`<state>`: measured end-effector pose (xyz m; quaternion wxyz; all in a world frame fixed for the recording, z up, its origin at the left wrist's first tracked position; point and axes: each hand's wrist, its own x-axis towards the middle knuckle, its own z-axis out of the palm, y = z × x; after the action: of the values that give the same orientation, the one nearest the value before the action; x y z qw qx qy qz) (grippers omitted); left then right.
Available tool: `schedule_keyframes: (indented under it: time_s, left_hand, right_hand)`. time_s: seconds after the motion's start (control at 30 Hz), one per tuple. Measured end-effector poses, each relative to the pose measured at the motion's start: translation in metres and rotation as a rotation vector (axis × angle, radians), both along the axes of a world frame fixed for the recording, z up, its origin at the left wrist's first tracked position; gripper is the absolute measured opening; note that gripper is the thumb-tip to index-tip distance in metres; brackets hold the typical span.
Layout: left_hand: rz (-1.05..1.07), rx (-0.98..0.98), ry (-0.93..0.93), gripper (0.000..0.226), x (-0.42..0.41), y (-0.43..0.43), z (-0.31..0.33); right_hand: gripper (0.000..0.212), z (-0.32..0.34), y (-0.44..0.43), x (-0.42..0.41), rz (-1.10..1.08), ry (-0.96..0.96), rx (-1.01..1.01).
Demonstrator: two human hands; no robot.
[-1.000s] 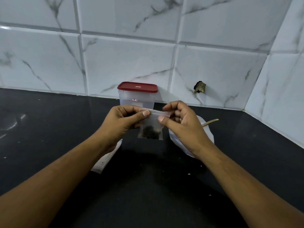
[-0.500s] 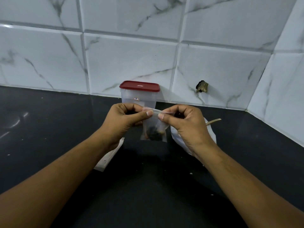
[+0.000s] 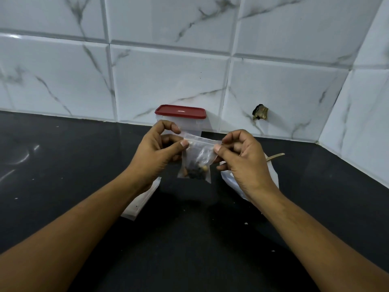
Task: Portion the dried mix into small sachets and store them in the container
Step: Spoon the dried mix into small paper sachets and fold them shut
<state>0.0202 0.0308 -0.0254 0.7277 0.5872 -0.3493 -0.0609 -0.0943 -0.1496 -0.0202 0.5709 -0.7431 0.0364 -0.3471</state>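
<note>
We pinch the top strip of a small clear plastic sachet (image 3: pixel 195 159) holding dark dried mix, left hand (image 3: pixel 156 153) and right hand (image 3: pixel 242 161) at either corner, above the black tabletop (image 3: pixel 63 175), before a clear red-lidded container (image 3: pixel 181 119) by the white tiled wall (image 3: pixel 168 70).

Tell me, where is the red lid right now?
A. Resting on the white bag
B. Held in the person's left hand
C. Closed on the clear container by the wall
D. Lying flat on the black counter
C: the red lid sits on top of the clear container at the tiled wall, behind the sachet that both hands pinch by its top strip.
</note>
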Motion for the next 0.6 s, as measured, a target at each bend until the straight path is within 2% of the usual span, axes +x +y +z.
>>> schedule_keyframes:
  time_s: [0.07,0.17,0.3,0.47,0.6]
  left_hand:
    - [0.001,0.001,-0.035,0.01,-0.001,-0.001,-0.001]
    - [0.03,0.051,-0.063,0.017,0.001,-0.001,-0.002]
    - [0.062,0.083,-0.024,0.025,0.014,0.008,0.001]
    - [0.209,0.139,-0.008,0.036,0.035,0.02,0.0]
    - [0.33,0.099,0.063,0.038,0.056,0.031,-0.005]
  right_hand:
    - [0.012,-0.001,0.001,0.001,-0.016,-0.001,-0.012]
    - [0.009,-0.003,0.0,0.002,-0.04,0.002,-0.096]
    - [0.02,-0.005,0.003,0.003,-0.079,0.019,-0.223]
    - [0.021,-0.009,0.015,0.003,-0.043,0.057,-0.289]
    - [0.017,-0.015,0.022,0.004,0.006,0.067,-0.338]
